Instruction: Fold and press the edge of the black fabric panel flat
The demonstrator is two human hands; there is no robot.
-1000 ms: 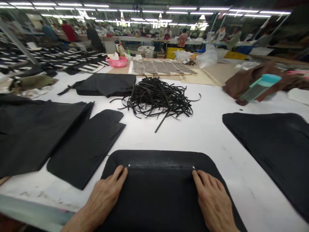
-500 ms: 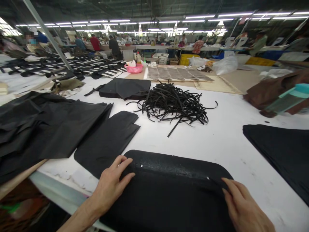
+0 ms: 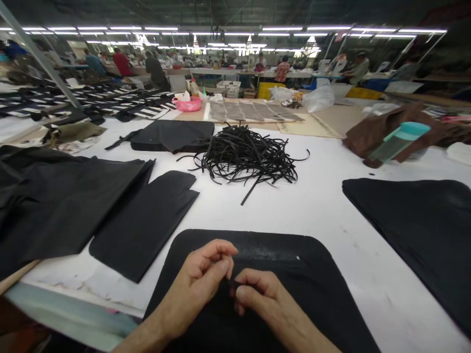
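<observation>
A black rounded fabric panel (image 3: 294, 299) lies in front of me, with a shiny band near its far edge and a small white mark (image 3: 298, 258) on the right. Over its middle, my left hand (image 3: 206, 274) is closed, thumb against curled fingers. My right hand (image 3: 261, 296) pinches close beside it, their fingertips almost meeting. Something small and dark sits between the fingertips; against the black cloth I cannot make out what it is. Beyond the panel lies a tangled heap of narrow black strips (image 3: 250, 154).
Left are a notched black piece (image 3: 147, 225) and loose black sheets (image 3: 69, 196). A black stack (image 3: 172, 136) lies behind. At right are more black pieces (image 3: 408, 220), a teal-lidded bottle (image 3: 397, 142) and a brown bag (image 3: 356, 137). A pink basin (image 3: 187, 104) stands farther back.
Both hands have left the panel's far left and right parts and come together over its middle. The view has shifted, so surrounding things sit farther left.
</observation>
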